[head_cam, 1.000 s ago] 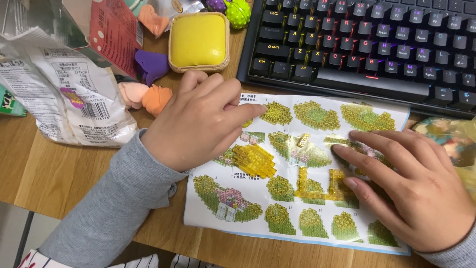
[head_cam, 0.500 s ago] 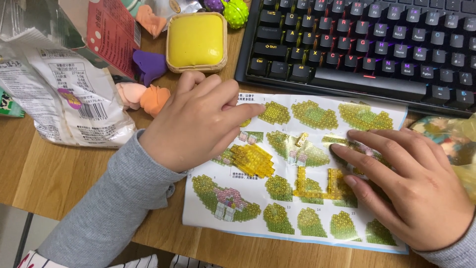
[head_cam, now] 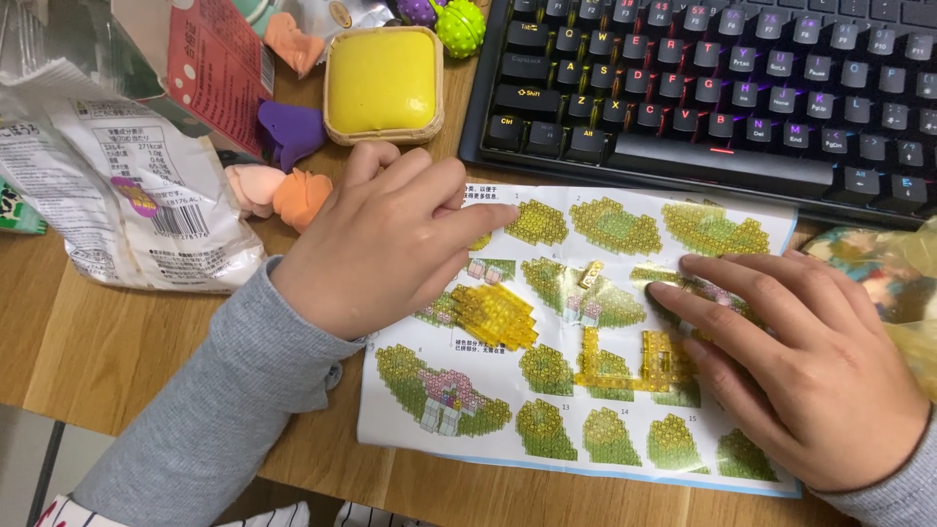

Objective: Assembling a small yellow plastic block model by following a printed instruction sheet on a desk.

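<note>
— Two hands down on the instruction sheet (head_cam: 586, 410), both mine. What sits between them?

— Clear yellow brick pieces. A flat plate assembly (head_cam: 495, 314) lies just right of my left hand (head_cam: 376, 249), touching nothing I can see; an L-shaped strip (head_cam: 625, 361) lies just left of my right hand (head_cam: 800, 366).

— How are your fingers?

— Left ones loosely spread, index stretched toward the sheet's top row, holding nothing. Right ones flat and slightly apart, pressing the paper, also holding nothing; whether a fingertip touches the strip I cannot tell.

— Which hand is nearer the strip?

— My right. Its long arm runs left to right, toward those fingertips, with a short leg rising at its left end. A tiny loose brick (head_cam: 590, 274) sits above, between both hands.

— Around you?

— Keyboard (head_cam: 703, 88) beyond the sheet, yellow box (head_cam: 383, 80) and a crumpled bag (head_cam: 117, 185) to the left.
</note>
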